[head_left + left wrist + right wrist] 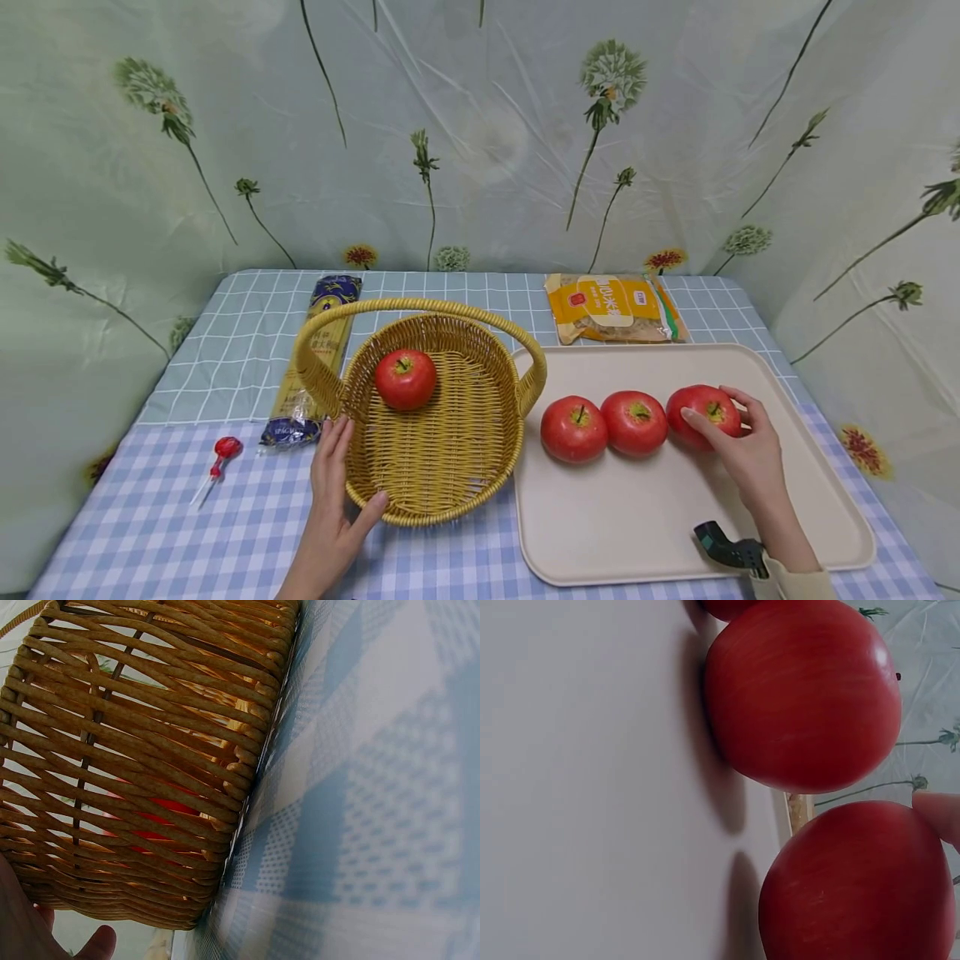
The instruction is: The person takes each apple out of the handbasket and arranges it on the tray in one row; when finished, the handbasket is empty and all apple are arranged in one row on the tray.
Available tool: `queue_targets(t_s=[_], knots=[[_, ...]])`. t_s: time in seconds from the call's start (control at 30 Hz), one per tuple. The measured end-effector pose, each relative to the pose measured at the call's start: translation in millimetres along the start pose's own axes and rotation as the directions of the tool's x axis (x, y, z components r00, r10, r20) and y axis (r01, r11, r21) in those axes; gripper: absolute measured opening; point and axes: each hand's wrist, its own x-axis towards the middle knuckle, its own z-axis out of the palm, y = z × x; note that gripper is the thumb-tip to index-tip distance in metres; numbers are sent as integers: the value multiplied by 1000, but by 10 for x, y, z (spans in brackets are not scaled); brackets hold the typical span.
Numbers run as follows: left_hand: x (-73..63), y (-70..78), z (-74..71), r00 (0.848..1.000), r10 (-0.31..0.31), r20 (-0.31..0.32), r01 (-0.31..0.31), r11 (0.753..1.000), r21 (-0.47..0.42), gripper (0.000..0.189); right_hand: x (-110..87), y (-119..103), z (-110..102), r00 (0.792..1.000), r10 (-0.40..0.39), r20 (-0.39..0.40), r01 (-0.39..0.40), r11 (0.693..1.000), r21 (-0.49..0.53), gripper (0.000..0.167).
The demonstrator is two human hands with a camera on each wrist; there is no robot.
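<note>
A yellow wicker basket [431, 492] with a tall arched handle stands in the middle of the table, one red apple [406, 379] inside it. My left hand [330, 500] touches the basket's near left side, its fingers straight along the wall and its thumb at the rim. In the left wrist view the woven wall [135, 750] fills much of the frame. To the right, on a beige tray [600, 533], sit two red apples, the left one [573, 429] and the middle one [634, 423]. My right hand [750, 442] grips the rightmost apple [697, 408] between thumb and fingers.
A yellow bag of grain-like food [615, 308] lies behind the tray. Left of the basket is a long spaghetti packet [288, 408], partly hidden by the handle. A red lollipop [225, 450] lies farther left on the checked cloth [150, 500]. A floral curtain [495, 125] hangs behind.
</note>
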Motion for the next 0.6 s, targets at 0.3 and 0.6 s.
queue_targets(t_s=[0.3,0.6], knots=[[6,-16,2,1000,-1,-1,1,1000,-2,89,11,5,1,998,41,47,-39,998,-41,76],[0,-15,5,1000,-11,0,11,1000,-14,89,21,15,8,997,49,54,-46,997,-63,77]])
